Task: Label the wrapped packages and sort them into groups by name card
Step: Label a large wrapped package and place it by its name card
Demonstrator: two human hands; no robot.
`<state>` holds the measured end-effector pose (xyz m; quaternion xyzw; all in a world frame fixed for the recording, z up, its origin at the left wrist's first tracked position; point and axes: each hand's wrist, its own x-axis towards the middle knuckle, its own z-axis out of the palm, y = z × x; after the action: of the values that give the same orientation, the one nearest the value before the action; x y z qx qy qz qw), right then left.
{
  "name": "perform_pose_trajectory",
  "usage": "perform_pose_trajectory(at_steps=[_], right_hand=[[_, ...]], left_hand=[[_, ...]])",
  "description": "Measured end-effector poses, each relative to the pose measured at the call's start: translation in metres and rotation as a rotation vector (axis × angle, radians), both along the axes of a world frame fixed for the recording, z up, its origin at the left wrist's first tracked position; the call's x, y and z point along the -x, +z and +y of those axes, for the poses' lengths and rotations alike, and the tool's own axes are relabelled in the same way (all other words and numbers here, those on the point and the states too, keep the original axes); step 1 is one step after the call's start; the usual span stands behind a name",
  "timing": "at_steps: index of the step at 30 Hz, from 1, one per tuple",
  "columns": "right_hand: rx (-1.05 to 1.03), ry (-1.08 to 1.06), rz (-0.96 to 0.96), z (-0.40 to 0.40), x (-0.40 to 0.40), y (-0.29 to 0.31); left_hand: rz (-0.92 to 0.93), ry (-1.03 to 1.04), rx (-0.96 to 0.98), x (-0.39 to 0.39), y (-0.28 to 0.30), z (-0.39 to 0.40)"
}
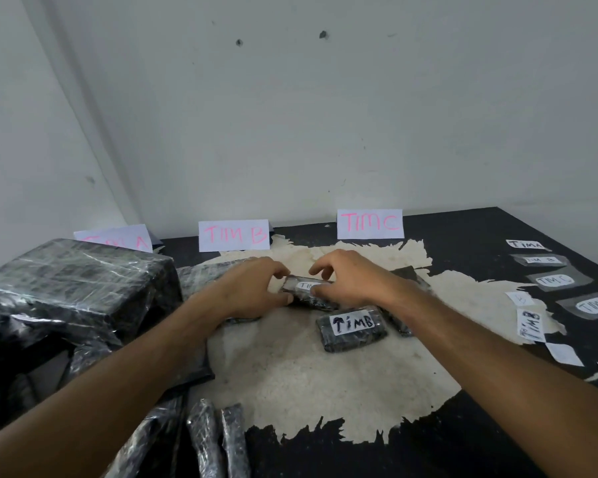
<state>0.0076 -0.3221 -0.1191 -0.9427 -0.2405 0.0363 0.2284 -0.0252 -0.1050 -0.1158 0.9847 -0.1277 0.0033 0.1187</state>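
Note:
A small black wrapped package [308, 298] with a white label on top lies mid-table between my hands. My left hand [252, 288] grips its left end with thumb and curled fingers. My right hand [346, 281] holds its right end, thumb pressing on the label. Just in front lies another black package labelled TIM B [351, 327]. Three white name cards stand at the wall: TIM A [118, 238], partly hidden, TIM B [233, 235] and TIM C [370, 224].
A big black wrapped box [80, 284] stands at the left with more wrapped packages [218, 439] in front of it. Loose labels reading TIM A, TIM B, TIM C [554, 280] lie along the right side of the black table [463, 229]. Its top is worn pale in the middle.

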Motion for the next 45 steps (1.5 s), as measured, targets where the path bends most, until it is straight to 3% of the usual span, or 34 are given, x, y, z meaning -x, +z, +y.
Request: perform_pose_trajectory(at_steps=[7,15,26,34,40,45], right_hand=[[-0.291,0.179,0.011,0.058,0.025,0.0],[-0.506,0.318,0.06,0.158,0.052,-0.009],[-0.664,0.339,-0.1,0.213,0.066,-0.016],[-0.679,0.292,-0.12,0.14,0.042,0.001],[-0.612,0.237,0.007,0.019,0.029,0.019],[-0.616,0.203,0.083,-0.057,0.038,0.029]], left_hand=[[-0.203,0.08,0.035,0.055,0.017,0.023],[-0.558,0.235,0.239,0.094,0.048,0.089],[-0.455,0.428,0.167,0.113,0.044,0.129],[-0.343,0.322,0.194,0.115,0.057,0.13],[-0.251,0.161,0.039,0.094,0.065,0.097],[-0.058,0.071,0.289,0.07,0.074,0.07]])
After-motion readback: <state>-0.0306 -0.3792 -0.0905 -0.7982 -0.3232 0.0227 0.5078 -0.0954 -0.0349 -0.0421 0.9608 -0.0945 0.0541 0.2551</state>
